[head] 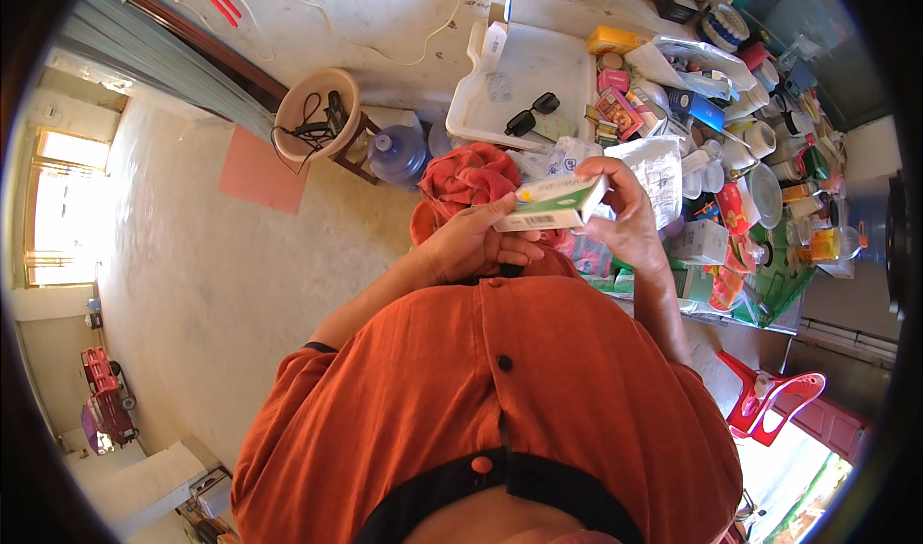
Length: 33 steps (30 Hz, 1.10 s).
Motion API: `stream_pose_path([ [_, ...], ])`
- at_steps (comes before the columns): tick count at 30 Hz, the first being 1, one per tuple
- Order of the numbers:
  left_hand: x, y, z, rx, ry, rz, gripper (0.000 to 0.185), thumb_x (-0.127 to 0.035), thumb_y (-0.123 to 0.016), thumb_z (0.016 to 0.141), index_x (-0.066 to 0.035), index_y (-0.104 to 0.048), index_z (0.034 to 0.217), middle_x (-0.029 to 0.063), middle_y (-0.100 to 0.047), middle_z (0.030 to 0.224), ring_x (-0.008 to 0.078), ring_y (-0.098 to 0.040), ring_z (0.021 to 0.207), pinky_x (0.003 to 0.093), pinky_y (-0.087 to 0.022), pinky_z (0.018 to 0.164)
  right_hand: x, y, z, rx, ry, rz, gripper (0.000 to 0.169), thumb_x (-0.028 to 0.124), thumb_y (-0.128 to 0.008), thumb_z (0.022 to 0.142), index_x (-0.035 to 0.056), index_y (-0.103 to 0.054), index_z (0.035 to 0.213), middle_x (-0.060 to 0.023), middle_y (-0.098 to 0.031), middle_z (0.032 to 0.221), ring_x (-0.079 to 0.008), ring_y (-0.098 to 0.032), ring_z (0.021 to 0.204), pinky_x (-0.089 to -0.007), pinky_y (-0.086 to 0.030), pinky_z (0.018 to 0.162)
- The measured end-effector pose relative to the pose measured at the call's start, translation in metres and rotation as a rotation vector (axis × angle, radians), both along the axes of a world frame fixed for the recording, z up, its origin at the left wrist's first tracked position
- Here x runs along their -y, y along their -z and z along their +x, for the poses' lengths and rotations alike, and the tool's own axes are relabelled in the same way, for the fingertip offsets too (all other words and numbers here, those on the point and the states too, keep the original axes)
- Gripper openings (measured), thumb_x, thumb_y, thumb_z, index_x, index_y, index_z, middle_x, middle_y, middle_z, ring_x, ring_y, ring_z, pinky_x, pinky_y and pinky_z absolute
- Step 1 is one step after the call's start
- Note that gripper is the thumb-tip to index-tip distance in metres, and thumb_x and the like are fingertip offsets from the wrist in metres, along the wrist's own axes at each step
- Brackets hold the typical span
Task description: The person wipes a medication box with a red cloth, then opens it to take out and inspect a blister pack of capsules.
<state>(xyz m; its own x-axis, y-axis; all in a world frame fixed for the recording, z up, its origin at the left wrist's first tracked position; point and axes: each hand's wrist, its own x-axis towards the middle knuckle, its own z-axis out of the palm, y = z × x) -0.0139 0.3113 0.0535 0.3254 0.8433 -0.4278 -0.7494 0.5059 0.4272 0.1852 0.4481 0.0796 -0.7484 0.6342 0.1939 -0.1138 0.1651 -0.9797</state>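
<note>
Between my two hands is a small white-and-green carton, tilted, with a barcode on its near side. My left hand supports its left end, thumb on top and fingers beneath. At the other end, my right hand has its fingers at the carton's end face; whether the flap there is raised is hard to make out. Just beyond the carton lie a crumpled red cloth and clear plastic bags. A silver foil packet is beside my right hand.
A white tray holds sunglasses and an upright opened box. Cluttered bottles, cups and boxes crowd the table at right. A basin with a corded black appliance stands left of a blue water jug. A red chair is at lower right.
</note>
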Motion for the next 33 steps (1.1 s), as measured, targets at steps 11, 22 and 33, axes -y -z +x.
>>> stream_pose_path([
  [11,-0.005,0.012,0.001,-0.504,-0.125,0.268,0.062,-0.052,-0.028,0.098,-0.003,-0.040,0.134,0.0143,-0.060,0.109,0.0203,-0.062,0.088,0.0308,-0.050,0.076,-0.004,-0.021,-0.029,-0.020,0.121,-0.276,0.032,0.025,-0.064,0.091,0.0017,-0.054,0.111,-0.0008,-0.060,0.090,-0.0051,-0.054,0.081,-0.0206,-0.045,0.070],
  [22,-0.009,-0.045,-0.008,-0.794,-0.521,0.615,0.049,0.003,-0.058,0.088,0.000,-0.041,0.133,0.0089,-0.055,0.119,0.0137,-0.053,0.108,0.0280,-0.045,0.092,0.025,-0.026,-0.044,-0.005,-0.074,-0.329,0.030,0.014,-0.065,0.089,0.0006,-0.055,0.113,-0.0028,-0.060,0.100,-0.0078,-0.055,0.091,-0.0244,-0.046,0.080],
  [33,0.002,-0.045,0.003,-0.732,-0.628,0.823,0.062,0.012,-0.056,0.085,0.001,-0.031,0.141,0.0123,-0.044,0.134,0.0203,-0.048,0.122,0.0317,-0.043,0.100,0.032,-0.037,-0.021,-0.205,0.232,-0.373,0.036,0.016,-0.066,0.089,-0.0019,-0.051,0.116,-0.0068,-0.064,0.100,-0.0097,-0.058,0.092,-0.0238,-0.048,0.081],
])
